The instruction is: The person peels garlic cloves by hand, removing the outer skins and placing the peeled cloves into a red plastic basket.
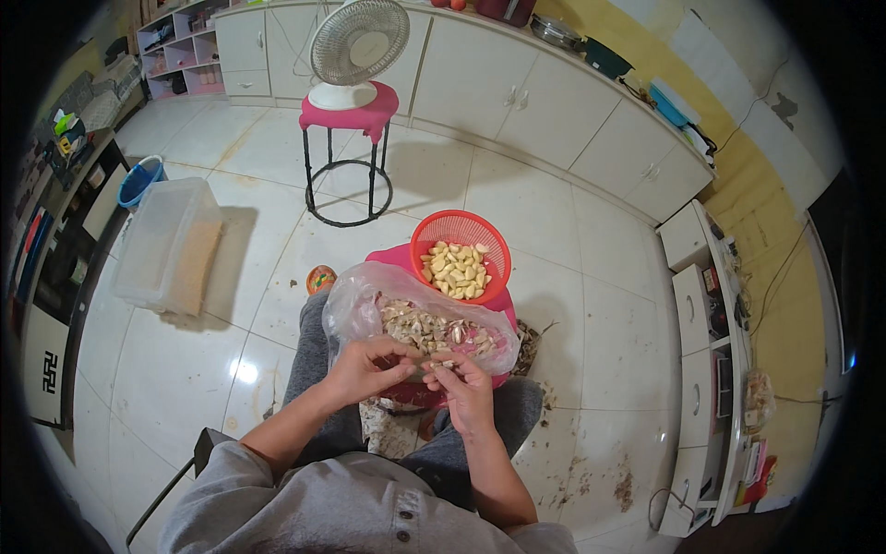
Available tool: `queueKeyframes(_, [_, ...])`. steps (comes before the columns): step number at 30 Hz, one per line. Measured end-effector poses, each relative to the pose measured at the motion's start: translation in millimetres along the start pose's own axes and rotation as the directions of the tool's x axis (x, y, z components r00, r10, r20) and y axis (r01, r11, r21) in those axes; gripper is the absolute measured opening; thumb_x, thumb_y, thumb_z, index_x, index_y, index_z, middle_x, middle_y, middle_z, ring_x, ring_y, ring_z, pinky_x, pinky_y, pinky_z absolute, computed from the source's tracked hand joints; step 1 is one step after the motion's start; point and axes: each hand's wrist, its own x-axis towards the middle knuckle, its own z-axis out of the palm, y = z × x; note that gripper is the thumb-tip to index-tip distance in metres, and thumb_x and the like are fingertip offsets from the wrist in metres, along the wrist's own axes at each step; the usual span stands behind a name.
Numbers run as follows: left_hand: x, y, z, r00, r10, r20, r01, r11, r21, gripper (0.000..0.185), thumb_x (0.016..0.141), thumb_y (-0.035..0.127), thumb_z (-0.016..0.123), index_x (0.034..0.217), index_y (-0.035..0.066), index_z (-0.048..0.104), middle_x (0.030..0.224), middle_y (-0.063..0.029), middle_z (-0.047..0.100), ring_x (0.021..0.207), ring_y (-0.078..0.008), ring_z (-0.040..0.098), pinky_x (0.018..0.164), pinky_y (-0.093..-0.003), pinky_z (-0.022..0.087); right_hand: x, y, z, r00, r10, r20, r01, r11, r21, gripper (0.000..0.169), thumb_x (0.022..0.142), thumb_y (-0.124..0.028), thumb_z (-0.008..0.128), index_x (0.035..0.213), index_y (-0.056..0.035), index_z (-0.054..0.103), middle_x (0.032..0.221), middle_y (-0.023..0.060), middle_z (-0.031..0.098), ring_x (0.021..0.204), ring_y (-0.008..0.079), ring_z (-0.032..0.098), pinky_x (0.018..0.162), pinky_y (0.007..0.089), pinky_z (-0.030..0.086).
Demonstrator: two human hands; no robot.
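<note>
My right hand [457, 384] holds a small garlic clove [441, 364] between thumb and fingers. Close to its left, my left hand [377, 367] has thumb and forefinger nearly together; whether anything thin lies between them cannot be told. Both hands are over the near edge of a clear plastic bag [353, 294], on which unpeeled garlic cloves and loose skins [415, 325] are spread. Beyond the bag, a red plastic basket [460, 221] holds many peeled garlic cloves [455, 270]. Bag and basket rest on a pink-covered stool [391, 256] between my knees.
A white fan [360, 52] stands on another pink-topped stool [349, 118] ahead. A translucent storage box [163, 242] and a blue bucket [142, 181] are at the left. White cabinets [477, 83] line the far wall. Skins and dirt [623, 485] are scattered on the tiled floor at the right.
</note>
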Motion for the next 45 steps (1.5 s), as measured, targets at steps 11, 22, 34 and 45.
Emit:
queueKeyframes(11, [3.5,0.6,-1.2,0.974,0.189,0.126,-0.222,0.907,0.357,0.015,0.076,0.009,0.066,0.090,0.003,0.067,0.076,-0.0101,0.065,0.067,-0.0175,0.062,0.060,-0.0267,0.048,-3.2,-1.2,1.0,1.000,-0.008,-0.023,0.002,0.963,-0.270,0.012,0.084,-0.007,0.060,0.091,0.0021,0.058,0.077,0.0058,0.061,0.063,0.0091,0.058,0.053,0.0199,0.048])
queueKeyframes(22, [1.6,-5.6,-4.2,0.891,0.367,0.267,-0.454,0.727,0.515,0.015,0.068,0.006,0.068,0.082,0.005,0.063,0.074,-0.0085,0.062,0.064,-0.0234,0.061,0.057,-0.0322,0.050,-0.5,-4.4,-1.7,0.992,0.125,-0.029,-0.128,0.945,-0.302,0.011,0.082,-0.010,0.062,0.083,0.0013,0.060,0.069,0.0067,0.060,0.056,0.0092,0.057,0.048,0.0196,0.046])
queueKeyframes(34, [0.7,-15.6,6.7,0.891,0.433,0.139,-0.429,0.700,0.571,0.012,0.063,0.005,0.068,0.071,0.005,0.058,0.063,-0.0083,0.056,0.056,-0.0244,0.057,0.052,-0.0326,0.047,5.2,2.2,-5.5,0.986,0.167,-0.018,-0.166,0.959,-0.227,0.009,0.082,-0.010,0.062,0.084,-0.0012,0.060,0.070,0.0055,0.061,0.056,0.0088,0.057,0.049,0.0192,0.047])
queueKeyframes(45, [-0.8,-4.3,10.9,0.976,0.211,-0.054,-0.166,0.879,0.448,0.012,0.070,0.010,0.067,0.071,0.002,0.058,0.062,-0.0093,0.058,0.054,-0.0167,0.058,0.050,-0.0278,0.045,2.4,7.5,-0.6,0.994,0.054,0.091,-0.039,0.986,-0.160,0.018,0.081,-0.003,0.061,0.098,0.0036,0.059,0.086,0.0040,0.061,0.074,0.0084,0.057,0.069,0.0207,0.047])
